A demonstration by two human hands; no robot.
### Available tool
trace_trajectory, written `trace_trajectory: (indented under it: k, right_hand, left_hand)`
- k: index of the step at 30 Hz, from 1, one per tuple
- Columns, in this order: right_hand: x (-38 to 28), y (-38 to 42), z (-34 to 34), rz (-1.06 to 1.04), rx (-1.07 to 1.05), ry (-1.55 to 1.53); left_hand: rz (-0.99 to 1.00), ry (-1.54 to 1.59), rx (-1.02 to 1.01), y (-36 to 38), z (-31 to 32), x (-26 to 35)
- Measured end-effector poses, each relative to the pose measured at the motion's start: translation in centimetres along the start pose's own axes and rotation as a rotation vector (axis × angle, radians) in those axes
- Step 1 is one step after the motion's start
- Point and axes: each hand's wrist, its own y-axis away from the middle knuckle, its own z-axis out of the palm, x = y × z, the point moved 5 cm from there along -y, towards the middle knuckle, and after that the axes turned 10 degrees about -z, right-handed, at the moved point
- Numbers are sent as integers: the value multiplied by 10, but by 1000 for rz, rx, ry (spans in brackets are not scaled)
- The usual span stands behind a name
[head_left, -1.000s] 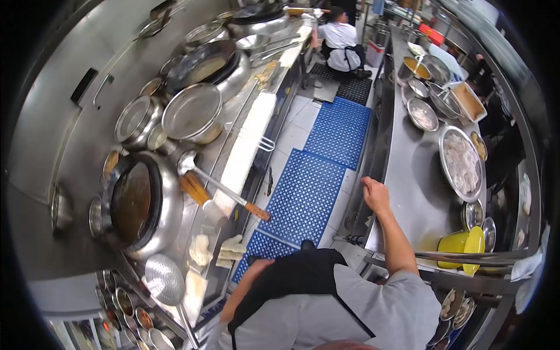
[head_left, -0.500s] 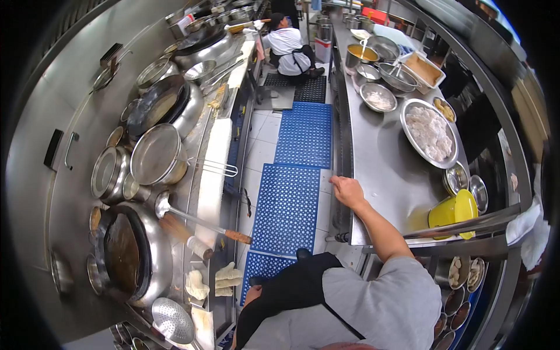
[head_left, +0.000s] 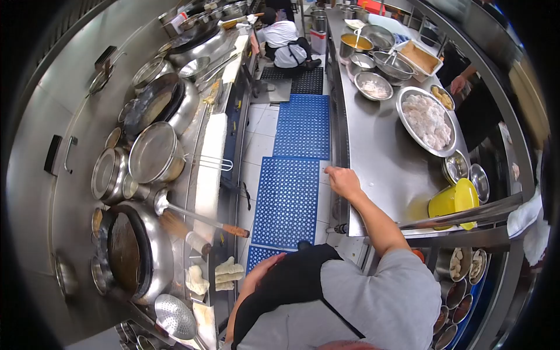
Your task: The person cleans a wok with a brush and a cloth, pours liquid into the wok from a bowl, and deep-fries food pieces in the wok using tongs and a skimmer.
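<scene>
My right hand (head_left: 344, 182) is over the left edge of the steel worktable (head_left: 379, 175), its fingers loosely curled and nothing visible in them. On the left side of the black apron (head_left: 291, 277), my left hand (head_left: 265, 271) lies against the cloth, its fingers stretched out and partly hidden. Beyond my right hand, a large steel bowl (head_left: 427, 119) holds pale, wet-looking food. A yellow container (head_left: 452, 203) stands near the table's close end.
Woks, including a near one (head_left: 125, 251), strainers and a ladle (head_left: 195, 216) line the left side. Blue mats (head_left: 286, 201) cover the aisle floor. Ahead a person (head_left: 286, 44) in white crouches low. Another person's hand (head_left: 459, 84) shows beyond the table.
My left hand has risen along the apron and shows more. My right hand has shifted slightly left and up. The other person's hand now shows beyond the table, and the view has moved slightly.
</scene>
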Motion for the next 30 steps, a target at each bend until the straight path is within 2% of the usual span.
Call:
trace_trajectory:
  k: [4, 8, 14, 21, 24, 26, 27, 28, 29, 30]
  right_hand:
    - [1, -2, 4, -10, -21, 9]
    - [5, 2, 5, -9, -37, 23]
    - [6, 2, 4, 55, -65, 23]
    - [6, 0, 5, 58, -66, -4]
    - [18, -1, -3, 96, 323, -302]
    - [75, -11, -3, 530, 666, -1027]
    - [100, -13, -28, 629, 1036, -1151]
    - [139, -9, -47, 841, 1194, -1155]
    - [162, -5, -68, 866, 1485, -1272]
    - [187, 3, -85, 940, 1648, -1290]
  left_hand:
    - [2, -531, 90, -40, -36, -29]
    - [-43, -781, 210, -57, -86, -58]
    - [-140, -911, 423, -50, -159, -92]
    - [-150, -899, 529, -42, -183, -117]
    - [-151, -887, 553, -38, -186, -127]
    - [-151, -884, 554, -40, -186, -132]
    - [-154, -882, 556, -39, -186, -135]
    - [-156, -880, 563, -37, -188, -138]
    - [-158, -878, 566, -36, -190, -138]
    - [-156, -869, 573, -33, -191, -140]
